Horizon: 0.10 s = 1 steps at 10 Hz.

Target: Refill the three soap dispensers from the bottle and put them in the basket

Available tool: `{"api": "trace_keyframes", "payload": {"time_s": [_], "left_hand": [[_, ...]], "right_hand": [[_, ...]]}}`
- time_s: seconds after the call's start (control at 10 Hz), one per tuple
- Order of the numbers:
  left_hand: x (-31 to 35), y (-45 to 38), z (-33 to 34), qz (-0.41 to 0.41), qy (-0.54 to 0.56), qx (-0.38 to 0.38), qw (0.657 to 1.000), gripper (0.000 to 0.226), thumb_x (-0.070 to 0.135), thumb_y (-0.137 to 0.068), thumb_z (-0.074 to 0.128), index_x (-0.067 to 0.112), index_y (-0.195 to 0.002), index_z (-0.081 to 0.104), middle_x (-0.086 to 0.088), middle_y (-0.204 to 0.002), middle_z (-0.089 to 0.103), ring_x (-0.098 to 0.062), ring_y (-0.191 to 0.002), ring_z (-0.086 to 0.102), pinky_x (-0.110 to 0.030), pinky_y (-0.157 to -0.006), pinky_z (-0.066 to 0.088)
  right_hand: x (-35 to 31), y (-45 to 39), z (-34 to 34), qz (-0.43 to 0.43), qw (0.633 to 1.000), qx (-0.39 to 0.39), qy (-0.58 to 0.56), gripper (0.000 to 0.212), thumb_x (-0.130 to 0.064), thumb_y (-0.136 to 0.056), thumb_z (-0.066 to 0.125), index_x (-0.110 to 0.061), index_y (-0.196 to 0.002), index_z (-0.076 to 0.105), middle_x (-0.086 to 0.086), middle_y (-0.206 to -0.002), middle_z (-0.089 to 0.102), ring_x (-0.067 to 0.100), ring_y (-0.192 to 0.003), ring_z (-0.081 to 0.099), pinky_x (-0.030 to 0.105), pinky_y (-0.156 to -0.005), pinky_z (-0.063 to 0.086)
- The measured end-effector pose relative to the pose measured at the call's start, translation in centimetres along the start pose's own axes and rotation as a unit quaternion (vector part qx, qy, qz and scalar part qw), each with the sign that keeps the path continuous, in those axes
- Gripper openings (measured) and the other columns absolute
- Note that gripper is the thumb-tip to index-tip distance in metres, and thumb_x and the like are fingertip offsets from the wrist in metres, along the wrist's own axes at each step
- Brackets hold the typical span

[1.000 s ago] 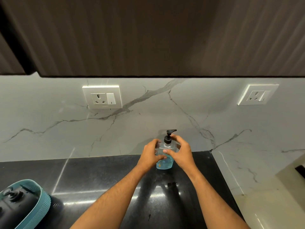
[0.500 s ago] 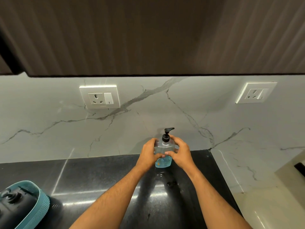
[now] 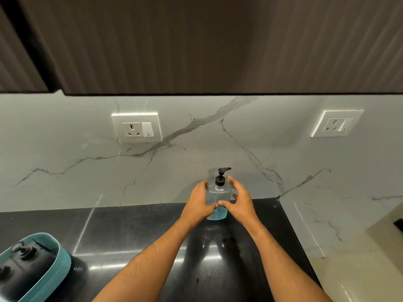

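A clear soap dispenser (image 3: 218, 194) with blue liquid in its lower part and a black pump stands on the black counter (image 3: 130, 232), close to the marble backsplash. My left hand (image 3: 199, 202) grips its left side. My right hand (image 3: 241, 200) curves round its right side, thumb on the front, fingers slightly spread. The teal basket (image 3: 55, 261) sits at the lower left edge of the view. Dark pump tops of other dispensers (image 3: 23, 251) show inside it. No refill bottle is in view.
Two white wall sockets (image 3: 137, 127) (image 3: 337, 123) sit on the backsplash under dark upper cabinets (image 3: 196, 44). The counter ends at the right (image 3: 290, 236), with a pale marble surface beyond it.
Both hands stay on the dispenser at the same spot near the wall. The right hand's fingers have spread a little. The view has shifted slightly.
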<state>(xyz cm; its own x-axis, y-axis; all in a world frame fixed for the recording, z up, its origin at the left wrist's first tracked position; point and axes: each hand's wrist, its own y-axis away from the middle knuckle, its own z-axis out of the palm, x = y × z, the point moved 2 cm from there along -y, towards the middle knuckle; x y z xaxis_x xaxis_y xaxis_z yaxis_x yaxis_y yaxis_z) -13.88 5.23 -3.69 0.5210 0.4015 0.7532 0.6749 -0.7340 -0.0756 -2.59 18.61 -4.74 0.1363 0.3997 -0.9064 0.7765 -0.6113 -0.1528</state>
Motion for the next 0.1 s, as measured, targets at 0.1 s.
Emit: {"api": "trace_keyframes", "payload": {"time_s": [0.1], "left_hand": [[0.18,1.01,-0.52,-0.008,-0.016,0.058,0.998,0.077,0.025,-0.088,0.078,0.011,-0.153,0.039,-0.006,-0.149,0.051,-0.022,-0.14,0.048,-0.035,-0.115,0.044]], "right_hand": [[-0.63,0.91,-0.11,-0.014,0.999,0.03,0.03,0.094,-0.023,-0.08,0.088,-0.021,-0.157,0.035,-0.005,-0.155,0.041,0.001,-0.138,0.037,0.009,-0.107,0.032]]}}
